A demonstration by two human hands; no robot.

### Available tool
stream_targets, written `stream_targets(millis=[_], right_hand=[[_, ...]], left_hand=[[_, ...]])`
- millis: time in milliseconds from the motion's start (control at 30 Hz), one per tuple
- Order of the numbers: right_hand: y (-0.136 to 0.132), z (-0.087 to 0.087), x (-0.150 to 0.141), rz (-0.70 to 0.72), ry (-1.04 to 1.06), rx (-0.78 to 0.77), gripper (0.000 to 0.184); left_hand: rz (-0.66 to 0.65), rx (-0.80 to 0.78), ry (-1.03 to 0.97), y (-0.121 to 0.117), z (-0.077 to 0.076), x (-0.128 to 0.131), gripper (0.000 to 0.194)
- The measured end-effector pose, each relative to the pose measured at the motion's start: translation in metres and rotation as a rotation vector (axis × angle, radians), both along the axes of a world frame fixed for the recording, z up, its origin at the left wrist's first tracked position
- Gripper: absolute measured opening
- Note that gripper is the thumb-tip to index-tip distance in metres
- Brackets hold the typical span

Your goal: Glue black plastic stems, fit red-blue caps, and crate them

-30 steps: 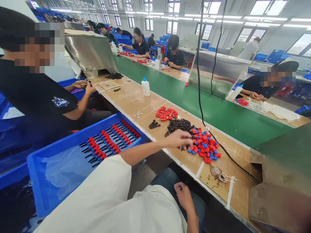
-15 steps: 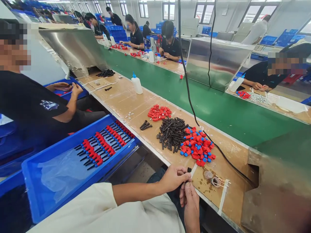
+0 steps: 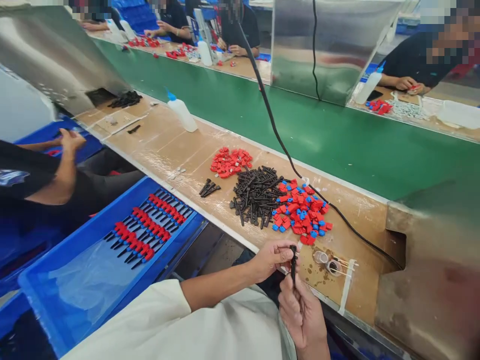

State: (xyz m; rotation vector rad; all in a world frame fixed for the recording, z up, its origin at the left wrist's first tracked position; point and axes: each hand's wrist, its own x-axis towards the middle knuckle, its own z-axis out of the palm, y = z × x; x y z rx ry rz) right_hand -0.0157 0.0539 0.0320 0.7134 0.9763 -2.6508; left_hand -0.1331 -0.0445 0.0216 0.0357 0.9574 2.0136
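Black and slim, one black part (image 3: pixel 293 270) stands nearly upright between the hands. The left hand (image 3: pixel 272 260) pinches its head and the right hand (image 3: pixel 302 312) grasps the lower end; held at both ends, it should stay steady and in plain sight. Left of the person, a blue tray (image 3: pixel 37 300) holds assembled pieces (image 3: pixel 131 240) side by side, probably so that they don't tangle; three rows can be told apart, the pieces too crowded to count surely

On the counter (image 3: pixel 369 280), just beyond the hands to the right, are two small cups (image 3: pixel 320 257), with a few thin sticks (image 3: pixel 344 261) leaning at the farther-right one, seemingly to keep their tips off the surface. Three heaps follow, parted by kind, perhaps for easy picking: red-and-blue blocks (image 3: pixel 303 207), black pieces (image 3: pixel 257 192) touching them, and red blocks (image 3: pixel 230 162); each runs to dozens. About three loose black pieces (image 3: pixel 210 188) lie beside them

Farther off stands one white bottle (image 3: pixel 183 114), near the green belt (image 3: pixel 225 110). One co-worker (image 3: pixel 30 175) sits at left, and at least four people (image 3: pixel 412 65) show across the belt
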Motion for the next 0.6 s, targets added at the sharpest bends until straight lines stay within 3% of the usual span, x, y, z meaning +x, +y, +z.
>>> stream_targets(millis=[67, 133, 200, 267, 333, 433, 600], right_hand=[[0.013, -0.001, 0.013, -0.124, -0.090, 0.522, 0.050], [0.033, 0.000, 0.024, -0.389, -0.257, 1.121, 0.059], [0.056, 0.000, 0.028, -0.593, -0.406, 1.495, 0.062], [0.076, -0.003, 0.024, -0.610, -0.420, 1.545, 0.070], [0.089, -0.011, 0.016, -0.551, -0.345, 1.438, 0.077], [0.095, -0.027, 0.006, -0.573, -0.255, 1.390, 0.066], [0.096, -0.030, 0.002, -0.559, -0.060, 1.721, 0.042]], left_hand=[[-0.058, 0.038, -0.068, 0.002, -0.002, 0.001, 0.053], [-0.120, 0.055, -0.108, 0.003, -0.004, 0.002, 0.051], [-0.174, 0.047, -0.125, 0.005, -0.006, 0.003, 0.051], [-0.231, 0.028, -0.121, 0.007, -0.008, 0.006, 0.054], [-0.296, 0.018, -0.101, 0.010, -0.010, 0.008, 0.059], [-0.352, 0.026, -0.075, 0.012, -0.017, 0.011, 0.067], [-0.354, -0.016, -0.076, 0.009, -0.025, 0.010, 0.067]])
